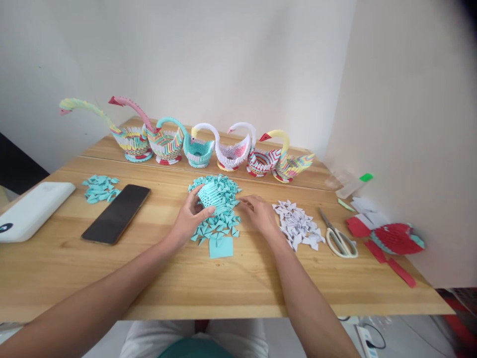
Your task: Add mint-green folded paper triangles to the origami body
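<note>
My left hand (192, 211) is closed around an assembled section of teal folded paper (211, 195), its rows of points packed side by side. Thumb below and fingers behind, it holds the section over a heap of loose teal paper triangles (228, 186). My right hand (258, 211) is at the heap's right edge, with its fingers extended toward the nearest pieces; I see nothing held in it. A flat teal paper rectangle (221, 247) lies at the front of the heap. White folded paper triangles (298, 224) are piled just right of my right hand.
Several folded-paper swans (199, 153) line the back. A phone (116, 214), a small teal pile (100, 189) and a white power bank (35, 211) are at left. Scissors (338, 238), a red paper assembly (397, 237) and red strips (401, 272) lie at right, near the wall.
</note>
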`<state>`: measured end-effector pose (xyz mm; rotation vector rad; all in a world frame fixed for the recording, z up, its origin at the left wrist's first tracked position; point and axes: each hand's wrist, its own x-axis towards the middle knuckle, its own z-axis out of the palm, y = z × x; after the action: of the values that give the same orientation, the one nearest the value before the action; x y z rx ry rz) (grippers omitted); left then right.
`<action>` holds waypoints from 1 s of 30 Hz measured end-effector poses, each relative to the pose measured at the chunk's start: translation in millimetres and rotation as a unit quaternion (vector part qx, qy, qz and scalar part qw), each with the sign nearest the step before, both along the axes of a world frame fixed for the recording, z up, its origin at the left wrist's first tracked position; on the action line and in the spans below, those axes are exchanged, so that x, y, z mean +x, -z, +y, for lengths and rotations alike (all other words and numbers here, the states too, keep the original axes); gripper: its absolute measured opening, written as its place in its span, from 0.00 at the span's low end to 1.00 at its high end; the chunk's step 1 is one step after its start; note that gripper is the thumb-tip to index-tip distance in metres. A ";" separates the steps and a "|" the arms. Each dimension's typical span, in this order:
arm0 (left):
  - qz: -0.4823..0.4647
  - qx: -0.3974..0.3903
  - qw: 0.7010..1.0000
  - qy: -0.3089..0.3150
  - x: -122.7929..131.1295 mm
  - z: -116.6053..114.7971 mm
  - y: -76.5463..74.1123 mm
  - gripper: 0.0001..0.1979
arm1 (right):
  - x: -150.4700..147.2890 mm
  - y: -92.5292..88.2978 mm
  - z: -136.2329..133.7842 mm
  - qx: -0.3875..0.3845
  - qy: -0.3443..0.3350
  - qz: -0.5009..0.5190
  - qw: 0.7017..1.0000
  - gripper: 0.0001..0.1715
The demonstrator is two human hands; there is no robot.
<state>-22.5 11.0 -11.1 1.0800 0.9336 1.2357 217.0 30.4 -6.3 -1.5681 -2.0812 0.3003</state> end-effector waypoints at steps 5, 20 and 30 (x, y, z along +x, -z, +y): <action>-0.012 -0.009 1.000 0.009 1.3 -2.2 -1.9 0.43 | -11.1 6.7 7.3 0.006 -0.033 -0.024 0.999 0.14; -0.007 -0.001 1.000 0.014 0.2 -0.4 -1.6 0.42 | -0.5 -10.5 -5.7 -0.105 0.029 0.160 0.981 0.07; -0.013 -0.004 1.000 0.015 1.4 -0.8 -4.6 0.44 | -22.5 -17.4 -15.6 -0.186 -0.037 0.480 0.857 0.20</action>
<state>-21.1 10.3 -6.6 1.0663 0.8995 1.2175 194.4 14.8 11.1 -1.1269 -1.3074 1.2802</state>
